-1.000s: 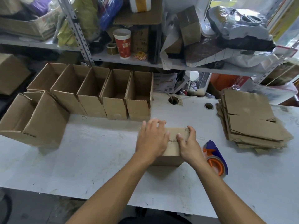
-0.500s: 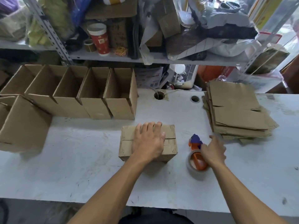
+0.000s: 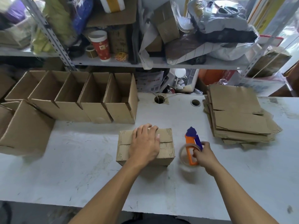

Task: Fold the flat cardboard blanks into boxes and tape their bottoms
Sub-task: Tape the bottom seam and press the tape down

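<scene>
My left hand (image 3: 144,147) lies open and flat on the box (image 3: 145,147) at table (image 3: 64,167) centre, pinning its flaps shut. My right hand (image 3: 203,153), at three o'clock of the box, grips the dispenser (image 3: 191,143). I'd press firmly and run tape along the seam. The cardboard is matte and corrugated, the dispenser smooth orange plastic.

A small packing room or stockroom, cluttered. Metal shelf (image 3: 145,63) crowded with bags, tape rolls and a paper cup (image 3: 99,45). Worn white worktable (image 3: 68,167) with a row of open boxes (image 3: 72,101), a stack of flat cardboard (image 3: 237,113), a tape dispenser (image 3: 191,146).
</scene>
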